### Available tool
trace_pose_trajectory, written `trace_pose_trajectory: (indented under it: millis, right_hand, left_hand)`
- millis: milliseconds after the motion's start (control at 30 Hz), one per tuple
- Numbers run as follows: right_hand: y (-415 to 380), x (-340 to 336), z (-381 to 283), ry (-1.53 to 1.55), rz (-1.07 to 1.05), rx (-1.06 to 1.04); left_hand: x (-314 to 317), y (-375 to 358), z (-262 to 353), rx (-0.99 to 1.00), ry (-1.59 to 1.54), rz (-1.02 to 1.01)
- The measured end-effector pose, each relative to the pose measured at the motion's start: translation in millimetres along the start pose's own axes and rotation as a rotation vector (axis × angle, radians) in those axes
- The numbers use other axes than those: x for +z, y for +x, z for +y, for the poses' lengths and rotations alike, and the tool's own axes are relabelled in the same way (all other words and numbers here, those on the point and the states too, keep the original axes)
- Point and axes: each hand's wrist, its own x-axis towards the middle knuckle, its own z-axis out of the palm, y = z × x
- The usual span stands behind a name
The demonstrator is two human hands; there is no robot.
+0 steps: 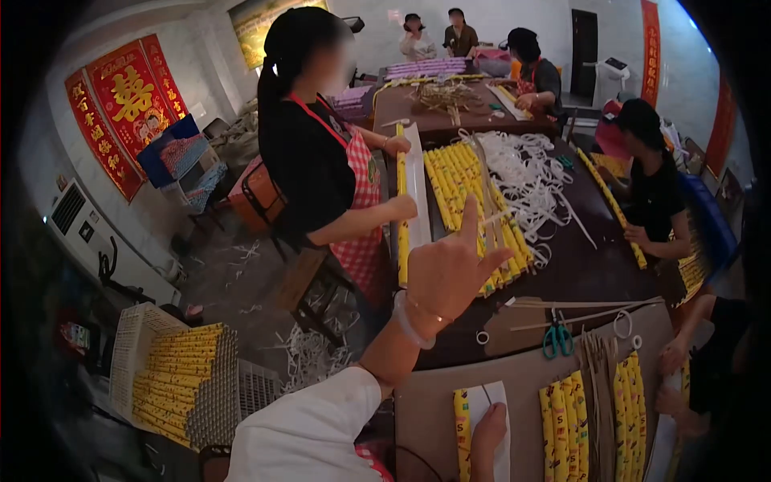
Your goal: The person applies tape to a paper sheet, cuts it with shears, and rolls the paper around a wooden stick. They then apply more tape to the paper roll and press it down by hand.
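Note:
My left hand is raised over the table's near left part, index finger and thumb stretched out, the other fingers curled, with nothing seen in it. Low in the view, my right hand pinches a thin dark stick over a white sheet. Along the sheet's left side lies a yellow patterned roll. To the right are more yellow rolls, a bundle of brown strips and green-handled scissors.
A co-worker in a checked apron stands at the left table edge. Others work at the right and far end. White strips lie tangled mid-table. A white crate of yellow rolls and a wooden stool stand left.

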Motion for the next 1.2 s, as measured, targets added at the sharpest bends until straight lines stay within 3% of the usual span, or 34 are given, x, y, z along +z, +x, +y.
trace_pose_trajectory:
  millis: [33, 67, 133, 233, 267, 333, 367, 467, 533, 567, 600, 633, 700, 733, 767, 833, 867, 933, 1067, 1200]
  right_hand:
    - [3.4, -0.6, -4.7, 0.012, 0.04, -0.047]
    - [3.1, 0.8, -3.3, 0.002, 0.025, -0.035]
    - [0.5, 2.7, 2.0, 0.017, 0.076, -0.131]
    - [-0.3, 5.2, 5.1, -0.017, 0.103, -0.19]
    - [4.4, 18.2, 15.0, 0.01, 0.132, -0.22]
    - [13.3, 36.0, 38.5, -0.068, 0.132, -0.11]
    - [20.0, 41.5, 43.7, -0.066, 0.146, -0.11]
    - [4.2, 25.1, 35.2, -0.063, 0.129, -0.157]
    - [-3.5, -6.3, -5.3, -0.012, 0.067, -0.13]
    - [-4.6, -6.9, -7.7, -0.015, 0.051, -0.095]
    - [-4.9, -5.3, -4.0, 0.015, 0.079, -0.136]
    - [-5.8, -4.0, -0.2, 0.048, 0.107, -0.186]
    - [-7.9, -1.9, 0.8, 0.034, 0.101, -0.183]
    - [-6.8, -0.3, 0.7, 0.02, 0.113, -0.196]
    - [-6.5, -0.7, -1.0, 0.026, 0.098, -0.174]
    - [-5.7, -7.0, -10.4, 0.071, 0.042, -0.124]
    - [-7.7, -12.4, -15.2, 0.119, 0.032, -0.061]
    - [-6.1, -4.1, -3.5, 0.122, 0.064, -0.093]
    - [-3.3, -2.2, -0.8, 0.089, 0.133, -0.15]
    - [0.7, 4.2, 2.3, 0.026, 0.192, -0.137]
  left_hand:
    - [-8.3, -6.0, 6.8, 0.013, -0.205, 0.201]
    - [-16.4, -4.8, 8.3, 0.009, -0.62, 0.319]
    - [-21.2, 10.3, 11.8, 0.117, -0.774, 1.072]
    - [3.0, 41.7, -3.7, 0.005, -0.772, 0.906]
    - [6.8, 52.3, -7.1, -0.142, -0.583, 0.581]
    - [45.6, 58.0, -28.5, -0.233, -0.218, 0.302]
    - [57.9, 48.3, -33.0, -0.219, 0.097, 0.238]
    - [22.9, -6.4, -22.5, -0.047, 0.15, 0.076]
    - [-17.5, -32.3, -2.9, 0.105, -0.328, 0.581]
    - [-18.5, -47.1, -10.9, 0.248, -0.471, 0.933]
    - [-19.7, -64.0, -4.6, 0.077, -0.117, 1.248]
    - [-20.4, -67.9, -2.0, 0.073, -0.112, 1.219]
    - [-20.5, -65.0, -3.7, 0.625, -0.763, 1.555]
    - [-9.7, -50.8, 3.2, 0.539, -0.715, 1.589]
    - [11.6, -41.2, 5.8, 0.399, -0.847, 1.43]
    - [36.3, -20.8, -12.7, 0.006, -0.518, 0.544]
    - [47.7, -13.2, -13.4, -0.111, -0.425, 0.223]
    - [97.7, -30.9, -30.6, -0.041, -0.222, 0.016]
    - [127.7, -109.6, -9.2, -0.127, -0.398, -0.176]
    - [148.3, -205.6, 12.9, 0.035, -0.524, -0.542]
